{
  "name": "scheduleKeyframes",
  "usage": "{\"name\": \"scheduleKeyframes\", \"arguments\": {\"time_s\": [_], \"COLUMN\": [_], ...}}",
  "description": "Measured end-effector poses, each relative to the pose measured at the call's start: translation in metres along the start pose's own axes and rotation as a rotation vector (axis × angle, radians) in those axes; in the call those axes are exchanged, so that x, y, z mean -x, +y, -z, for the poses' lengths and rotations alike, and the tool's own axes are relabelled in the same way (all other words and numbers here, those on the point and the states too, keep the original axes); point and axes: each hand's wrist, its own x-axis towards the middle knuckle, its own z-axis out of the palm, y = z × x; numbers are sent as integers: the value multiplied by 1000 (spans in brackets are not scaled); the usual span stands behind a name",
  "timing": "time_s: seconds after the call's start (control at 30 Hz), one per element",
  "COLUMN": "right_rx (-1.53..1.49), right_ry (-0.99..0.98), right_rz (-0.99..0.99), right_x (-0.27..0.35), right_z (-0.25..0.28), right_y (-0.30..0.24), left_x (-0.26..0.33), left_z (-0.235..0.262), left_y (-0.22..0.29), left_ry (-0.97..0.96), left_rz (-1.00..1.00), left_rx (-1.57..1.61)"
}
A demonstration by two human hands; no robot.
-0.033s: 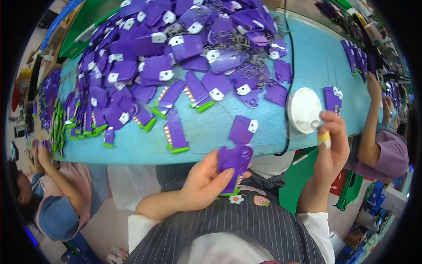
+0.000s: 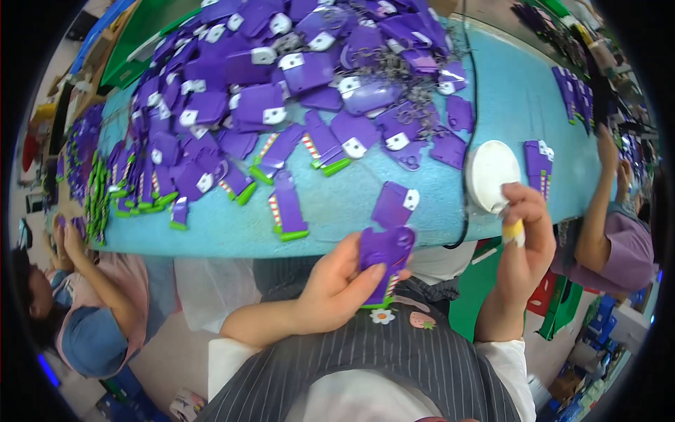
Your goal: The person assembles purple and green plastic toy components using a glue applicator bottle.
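My left hand (image 2: 334, 288) is closed around a purple plastic toy part (image 2: 385, 257) with a red-and-white striped side and a green end, held just off the table's near edge. My right hand (image 2: 527, 228), with yellow and white wrapping on one digit, has its fingers drawn together at the near rim of a round white dish (image 2: 492, 169). Whatever its fingertips pinch is too small to make out. Just beyond the held part lies a purple piece with a white corner (image 2: 395, 204). Another striped purple part (image 2: 287, 204) lies farther left.
A large heap of purple pieces (image 2: 246, 70) covers the far left and middle of the blue table (image 2: 380, 176), with grey chains (image 2: 422, 91) on it. A black cable (image 2: 470, 126) crosses beside the dish. More purple parts (image 2: 538, 165) lie right. Co-workers (image 2: 98, 302) sit at both sides.
My right hand has shifted slightly left and inward at the dish's rim. The left hand still holds the purple part. The whole view has moved a little.
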Motion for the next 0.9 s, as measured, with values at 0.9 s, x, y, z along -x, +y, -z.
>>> {"name": "scheduleKeyframes", "arguments": {"time_s": [0.9], "right_rx": [-403], "right_ry": [-415], "right_rz": [-459], "right_x": [21], "right_z": [-31], "right_y": [-6], "left_x": [-6], "left_z": [9], "left_y": [0], "left_ry": [-181], "left_rz": [-17], "left_rx": [-352]}}
